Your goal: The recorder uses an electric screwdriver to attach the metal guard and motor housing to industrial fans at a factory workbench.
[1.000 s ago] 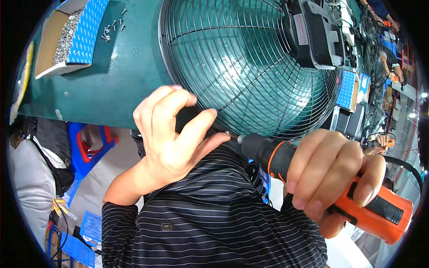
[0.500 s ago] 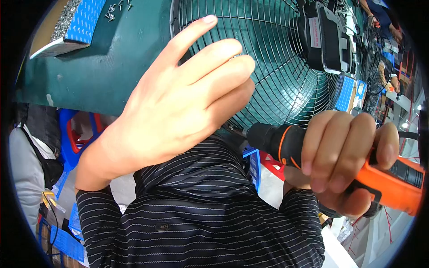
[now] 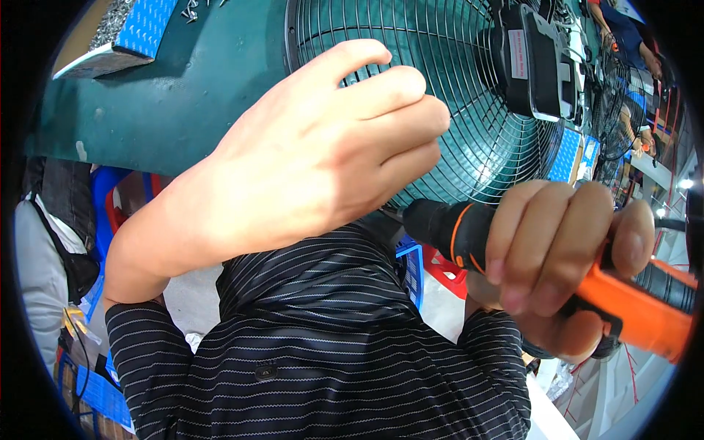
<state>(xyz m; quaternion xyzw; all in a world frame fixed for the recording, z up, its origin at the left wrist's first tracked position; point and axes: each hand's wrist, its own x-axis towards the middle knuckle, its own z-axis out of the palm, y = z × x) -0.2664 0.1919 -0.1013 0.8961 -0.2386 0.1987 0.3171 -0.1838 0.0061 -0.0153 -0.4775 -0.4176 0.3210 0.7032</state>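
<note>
A black wire fan guard [image 3: 291, 37] lies on the green tabletop, with a black motor housing [image 3: 522, 62] at its middle. My left hand [image 3: 330, 147] is over the guard's near left part, its fingers curled inward. The thumb and whatever the fingertips may hold are hidden beneath the hand. My right hand [image 3: 554, 253] is wrapped round an orange and black power screwdriver [image 3: 638, 312]. Its black nose points left to the guard's near rim, just beside my left hand. The tip and what it may touch are hard to make out.
A blue and white carton [image 3: 139, 33] full of small screws stands at the far left of the table [image 3: 147, 121]. Loose screws [image 3: 190, 12] lie beside it. Blue-patterned cartons [image 3: 566, 155] and further fan guards [image 3: 616, 110] are at the right, with other people beyond.
My left hand has moved right, and its raised index finger has curled down. The screwdriver has shifted slightly left, its rear end tilting lower.
</note>
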